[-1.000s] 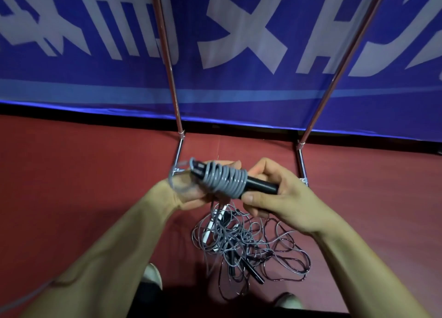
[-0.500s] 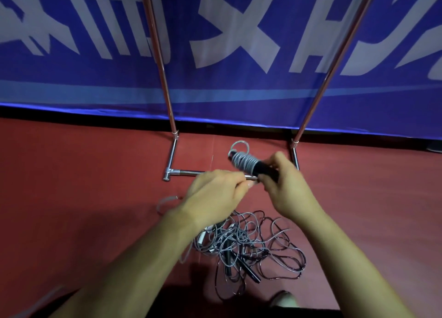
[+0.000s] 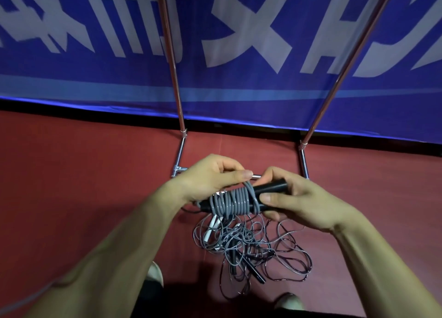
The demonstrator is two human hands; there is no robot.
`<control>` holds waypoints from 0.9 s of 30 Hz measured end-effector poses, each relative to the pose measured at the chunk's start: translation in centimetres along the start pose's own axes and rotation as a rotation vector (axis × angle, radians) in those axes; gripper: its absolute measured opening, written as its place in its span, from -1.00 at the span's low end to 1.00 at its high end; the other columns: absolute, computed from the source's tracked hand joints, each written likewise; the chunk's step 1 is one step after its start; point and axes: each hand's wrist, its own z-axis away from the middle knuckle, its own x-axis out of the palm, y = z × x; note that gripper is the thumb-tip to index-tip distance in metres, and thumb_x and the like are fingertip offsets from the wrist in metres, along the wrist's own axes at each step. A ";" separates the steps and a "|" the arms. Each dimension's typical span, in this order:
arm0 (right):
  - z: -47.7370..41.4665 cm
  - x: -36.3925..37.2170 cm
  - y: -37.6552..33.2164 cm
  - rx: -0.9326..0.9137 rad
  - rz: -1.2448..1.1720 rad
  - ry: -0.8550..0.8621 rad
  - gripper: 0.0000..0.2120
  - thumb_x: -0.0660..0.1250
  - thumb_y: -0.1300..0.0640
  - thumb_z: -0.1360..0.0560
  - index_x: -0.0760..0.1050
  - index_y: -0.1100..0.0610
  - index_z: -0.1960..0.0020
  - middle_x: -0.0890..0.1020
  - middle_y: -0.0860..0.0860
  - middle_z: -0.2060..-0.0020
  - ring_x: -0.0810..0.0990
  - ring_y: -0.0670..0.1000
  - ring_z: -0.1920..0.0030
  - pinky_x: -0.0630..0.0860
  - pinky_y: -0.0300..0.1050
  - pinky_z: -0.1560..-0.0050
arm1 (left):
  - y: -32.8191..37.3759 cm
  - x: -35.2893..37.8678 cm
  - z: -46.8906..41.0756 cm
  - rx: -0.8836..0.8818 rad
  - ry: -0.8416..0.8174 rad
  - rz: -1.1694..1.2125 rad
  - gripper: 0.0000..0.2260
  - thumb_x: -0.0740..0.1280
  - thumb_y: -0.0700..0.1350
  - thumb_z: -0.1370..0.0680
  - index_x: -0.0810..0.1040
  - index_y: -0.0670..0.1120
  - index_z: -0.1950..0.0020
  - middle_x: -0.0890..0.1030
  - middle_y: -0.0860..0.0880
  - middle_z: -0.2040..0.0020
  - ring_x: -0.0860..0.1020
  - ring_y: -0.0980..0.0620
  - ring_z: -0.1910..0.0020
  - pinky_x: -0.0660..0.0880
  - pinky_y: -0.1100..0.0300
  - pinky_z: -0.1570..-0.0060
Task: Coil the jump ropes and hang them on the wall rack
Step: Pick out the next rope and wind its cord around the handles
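A jump rope's black handles [image 3: 271,188] lie level in front of me, wound with tight grey cord coils [image 3: 233,201]. My right hand [image 3: 301,203] grips the handles at their right end, thumb on the last coil. My left hand [image 3: 210,176] pinches the cord just above the coils. Below them a tangled pile of jump ropes [image 3: 248,246] lies on the red floor, with black and white handles in it. The metal rack [image 3: 178,97] stands behind, its two poles rising out of view.
A blue banner [image 3: 239,42] with large white characters hangs behind the rack. The rack's base bars [image 3: 179,155] lie on the red floor [image 3: 83,174]. My shoes [image 3: 155,270] show at the bottom edge, close to the pile.
The bundle came down and levelled out from a raised tilt. My left hand went from beneath the bundle, over its front, to above the coils, pinching the cord.
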 end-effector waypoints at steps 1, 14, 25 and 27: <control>-0.1 0.1 0.0 -0.021 -0.114 -0.030 -0.89 0.34 0.28 -0.58 0.42 0.24 -0.05 0.48 0.17 0.32 0.38 0.02 0.39 0.29 -0.18 0.36 | 0.9 0.3 0.0 -0.064 -0.053 0.098 -0.81 0.40 0.08 -0.46 0.64 -0.04 0.19 0.54 -0.09 0.32 0.46 0.09 0.37 0.42 0.22 0.31; -3.0 0.6 -0.1 -0.345 -0.114 0.896 -0.94 0.29 0.26 -0.61 0.44 0.14 0.02 0.61 0.00 0.30 0.46 -0.08 0.43 0.44 -0.25 0.43 | -0.5 5.9 -1.3 -0.131 0.184 0.011 -0.68 0.11 0.06 -0.71 0.40 -0.06 0.16 0.31 0.11 0.45 0.22 0.14 0.52 0.21 0.25 0.52; -2.7 0.4 0.9 -0.321 0.320 0.784 -0.84 0.32 0.30 -0.60 0.55 0.04 0.00 0.61 0.03 0.28 0.50 -0.01 0.41 0.48 -0.13 0.34 | 0.0 4.0 -0.5 -0.107 0.461 -0.571 -0.49 0.23 0.37 -0.55 0.45 -0.05 0.29 0.44 0.02 0.47 0.45 0.01 0.40 0.36 0.10 0.34; -2.8 0.4 1.0 -0.314 0.327 0.785 -0.84 0.33 0.29 -0.59 0.55 0.04 -0.01 0.61 0.02 0.29 0.50 -0.01 0.41 0.49 -0.12 0.33 | 0.0 4.1 -0.4 -0.089 0.464 -0.663 -0.50 0.18 0.34 -0.58 0.51 -0.05 0.25 0.52 0.01 0.42 0.51 0.02 0.33 0.39 0.11 0.31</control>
